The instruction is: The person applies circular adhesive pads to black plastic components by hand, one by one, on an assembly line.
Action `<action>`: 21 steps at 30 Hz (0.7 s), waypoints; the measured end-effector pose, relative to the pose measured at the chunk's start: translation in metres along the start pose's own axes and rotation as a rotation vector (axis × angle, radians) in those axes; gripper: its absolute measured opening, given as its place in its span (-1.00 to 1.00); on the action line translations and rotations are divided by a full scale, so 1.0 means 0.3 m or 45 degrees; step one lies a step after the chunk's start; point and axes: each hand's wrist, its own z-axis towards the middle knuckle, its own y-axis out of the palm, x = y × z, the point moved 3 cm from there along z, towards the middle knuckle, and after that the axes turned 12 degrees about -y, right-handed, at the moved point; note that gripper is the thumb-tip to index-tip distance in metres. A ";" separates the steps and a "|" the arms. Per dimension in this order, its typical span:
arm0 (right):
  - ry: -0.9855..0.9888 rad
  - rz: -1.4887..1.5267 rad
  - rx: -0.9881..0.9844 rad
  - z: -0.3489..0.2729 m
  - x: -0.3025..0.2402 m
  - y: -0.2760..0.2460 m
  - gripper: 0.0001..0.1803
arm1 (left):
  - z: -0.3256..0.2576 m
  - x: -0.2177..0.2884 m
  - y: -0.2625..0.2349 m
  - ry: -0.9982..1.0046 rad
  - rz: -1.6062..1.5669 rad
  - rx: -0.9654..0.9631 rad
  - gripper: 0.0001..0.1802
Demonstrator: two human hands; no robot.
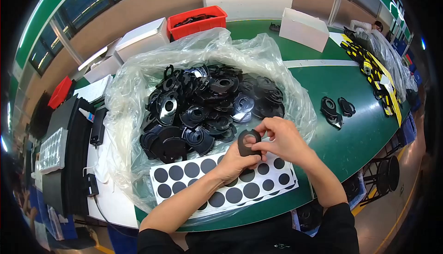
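Note:
Between my two hands is a black ring-shaped plastic part [243,149] with a round hole in its middle. My left hand [234,164] grips its lower left side, fingers wrapped behind it. My right hand [282,138] pinches at the part's right edge, thumb and index finger close together; whether anything small is between them I cannot make out. Under my hands lies a white sheet of round black stickers [251,190], in rows. Just beyond, a large heap of glossy black plastic parts [196,113] fills an opened clear plastic bag [131,85].
Several loose black parts [331,111] lie on the green table [323,162] at the right. A red bin [197,22] and white boxes [303,29] stand at the back. Farther right, black parts rest on a yellow strip [376,76], near another person. Black trays [74,162] are stacked at left.

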 end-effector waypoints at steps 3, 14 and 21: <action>0.128 0.255 0.029 -0.010 0.021 -0.006 -0.75 | -0.002 0.013 0.011 -0.030 0.001 0.014 -0.62; 0.299 0.791 0.838 -0.065 0.234 -0.155 -0.94 | -0.085 0.216 -0.021 0.361 1.147 0.532 -0.56; 0.311 -0.600 1.159 -0.231 0.451 -0.371 -0.79 | -0.149 0.334 -0.190 0.714 2.310 1.588 -0.74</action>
